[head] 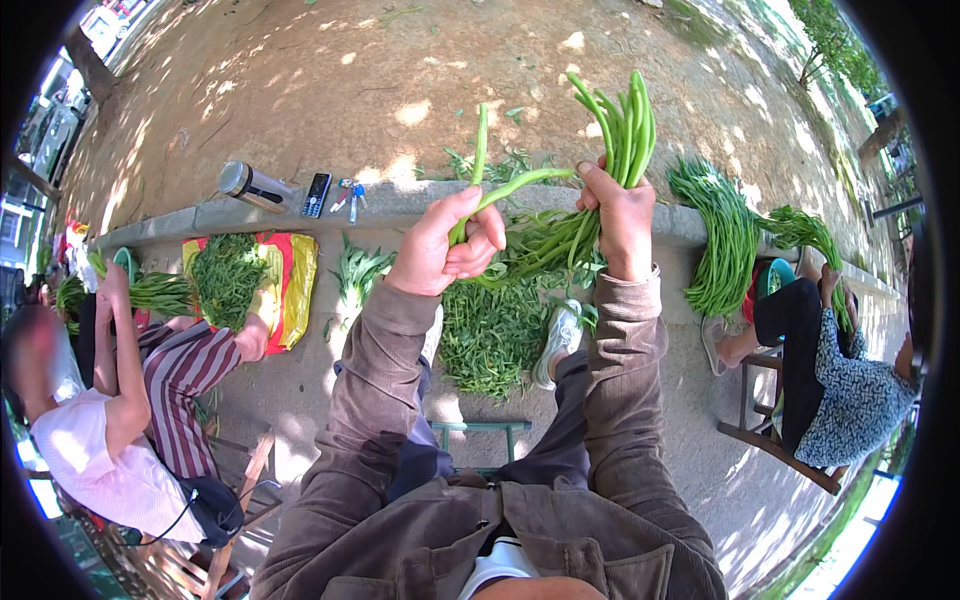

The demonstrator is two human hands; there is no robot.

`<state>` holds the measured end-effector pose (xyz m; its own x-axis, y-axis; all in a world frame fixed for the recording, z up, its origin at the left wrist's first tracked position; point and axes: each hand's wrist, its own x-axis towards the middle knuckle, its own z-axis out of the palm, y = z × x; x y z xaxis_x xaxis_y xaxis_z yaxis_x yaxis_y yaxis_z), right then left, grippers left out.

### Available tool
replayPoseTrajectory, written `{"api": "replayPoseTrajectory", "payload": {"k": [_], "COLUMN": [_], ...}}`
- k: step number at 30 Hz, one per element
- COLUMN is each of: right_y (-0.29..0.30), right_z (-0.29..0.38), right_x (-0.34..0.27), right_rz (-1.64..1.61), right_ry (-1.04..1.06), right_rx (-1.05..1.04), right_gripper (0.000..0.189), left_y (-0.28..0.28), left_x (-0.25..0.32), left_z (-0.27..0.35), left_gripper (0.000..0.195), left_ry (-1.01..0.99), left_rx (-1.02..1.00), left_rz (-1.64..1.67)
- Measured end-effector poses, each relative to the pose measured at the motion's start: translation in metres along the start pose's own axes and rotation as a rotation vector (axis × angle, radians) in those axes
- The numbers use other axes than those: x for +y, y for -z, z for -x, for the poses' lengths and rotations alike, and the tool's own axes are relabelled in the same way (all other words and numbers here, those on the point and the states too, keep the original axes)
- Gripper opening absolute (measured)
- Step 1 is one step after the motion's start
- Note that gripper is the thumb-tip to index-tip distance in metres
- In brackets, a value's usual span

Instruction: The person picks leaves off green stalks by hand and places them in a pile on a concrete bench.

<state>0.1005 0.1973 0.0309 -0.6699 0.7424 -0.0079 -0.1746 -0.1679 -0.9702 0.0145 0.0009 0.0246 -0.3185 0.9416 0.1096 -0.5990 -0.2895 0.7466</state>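
My right hand (621, 211) is closed around a bundle of green stems (634, 131) that look like water spinach. Their cut ends stick up past my thumb, and leafy parts hang below toward the left. In my left hand (442, 244), a bare stem piece (481, 142) stands upright between thumb and fingers. Another stem (529, 180) slants from the left fingers to the right hand. Beneath both hands, a heap of loose green leaves (491, 337) lies on the pavement between my shoes. A small leafy bunch (358, 270) rests left of the heap.
A stone curb (405, 199) crosses ahead, bearing a steel flask (255, 187), a keypad phone (316, 195) and keys (354, 201). More long greens (724, 247) drape over it at right. Seated people holding greens are at left (112, 435) and right (855, 390). Leaves cover a red-yellow sack (300, 289).
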Motion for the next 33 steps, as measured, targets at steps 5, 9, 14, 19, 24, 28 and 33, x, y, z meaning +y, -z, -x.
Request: {"api": "replayPoseTrajectory", "payload": {"k": [5,9,14,19,24,28,33], "right_y": [0.021,0.021,0.012,0.013,0.004,0.003,0.000], "right_z": [-0.012,-0.006,-0.008,-0.002,0.009,0.011,0.012], "right_x": [-0.004,-0.006,-0.009,-0.016,-0.018,-0.020,-0.019], "right_rz": [0.007,0.119,0.015,0.000,-0.057,0.022,0.092], "right_ry": [0.105,0.155,0.157,0.153,0.111,0.055,-0.004], "right_rx": [0.052,0.069,0.072,-0.105,-0.337,-0.435,-0.467], "right_gripper": [0.017,0.017,0.019,0.013,0.021,0.025,0.025], "left_y": [0.008,-0.001,-0.013,-0.010,0.000,0.004,0.006], "left_x": [0.008,0.012,0.017,0.015,0.006,0.000,0.001], "left_z": [0.015,0.018,0.022,0.021,0.018,0.016,0.014], "left_gripper": [0.050,0.048,0.049,0.051,0.055,0.059,0.060], "left_ry": [-0.019,0.107,0.242,0.281,0.261,0.278,0.136], "left_rx": [-0.033,-0.047,-0.079,-0.149,-0.244,-0.262,-0.312], "left_rz": [-0.108,-0.302,-0.386,-0.344,-0.147,0.039,0.383]}}
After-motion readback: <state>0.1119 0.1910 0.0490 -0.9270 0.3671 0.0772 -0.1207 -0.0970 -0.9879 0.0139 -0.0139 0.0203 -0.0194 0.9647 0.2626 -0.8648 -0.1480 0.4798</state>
